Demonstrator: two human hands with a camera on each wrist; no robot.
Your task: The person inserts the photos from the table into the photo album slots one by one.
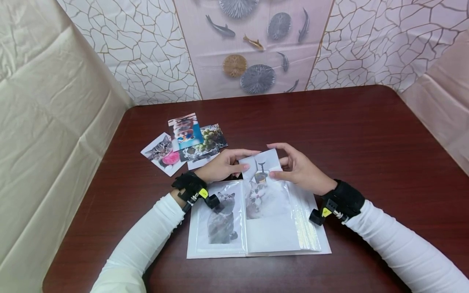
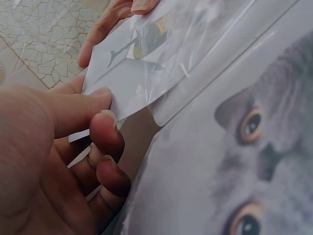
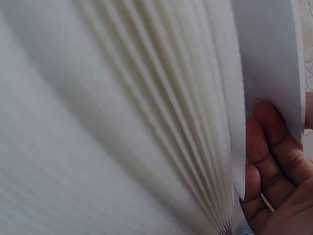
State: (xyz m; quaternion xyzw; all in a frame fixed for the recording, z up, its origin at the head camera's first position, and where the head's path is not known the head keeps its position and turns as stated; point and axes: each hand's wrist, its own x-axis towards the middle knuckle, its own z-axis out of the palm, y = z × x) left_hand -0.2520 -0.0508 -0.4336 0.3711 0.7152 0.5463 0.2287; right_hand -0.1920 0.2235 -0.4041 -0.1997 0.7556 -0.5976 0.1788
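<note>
An open white photo album (image 1: 271,236) lies on the table. A photo (image 1: 261,191) of a small cat under a wine glass sits mostly inside the clear pocket of its right page, the top standing out. My left hand (image 1: 222,165) pinches the photo's upper left corner between thumb and fingers. On the other side my right hand (image 1: 302,169) grips its upper right edge, thumb in front and fingers behind. A grey cat photo (image 1: 222,219) fills the left page's pocket. In the right wrist view, the album's pages (image 3: 161,117) fan out beside the curled fingers (image 3: 274,127).
Loose photos lie at the back left: a cat with a pink ball (image 1: 161,152), a blue-edged one (image 1: 185,132) and a green plant one (image 1: 210,140), overlapping another. A patterned cloth (image 1: 253,49) hangs behind the dark wooden table (image 1: 366,138).
</note>
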